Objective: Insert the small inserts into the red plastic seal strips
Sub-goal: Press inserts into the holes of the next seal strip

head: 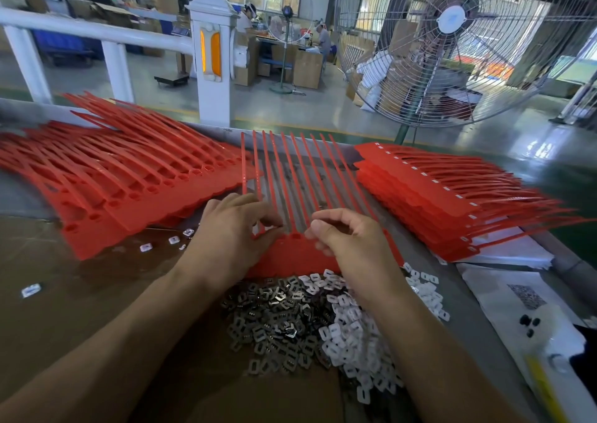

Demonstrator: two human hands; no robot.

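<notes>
Left hand [231,229] and right hand [347,238], fingers curled, pinch at the near socket edge of red seal strip sheet [292,180], centre tabletop [64,293]; insert pile [307,319] nearer.

hands [284,238]: two, bare | forearms: bare, no sleeves showing

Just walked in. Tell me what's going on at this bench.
A person is fitting small inserts into a comb of red seal strips lying in front of them. Both the left hand and the right hand work at the strip heads, fingers curled as if pinching; any insert in them is hidden. A heap of metal inserts and white inserts lies just below the hands. Stacks of red strips sit to the left and right.
</notes>
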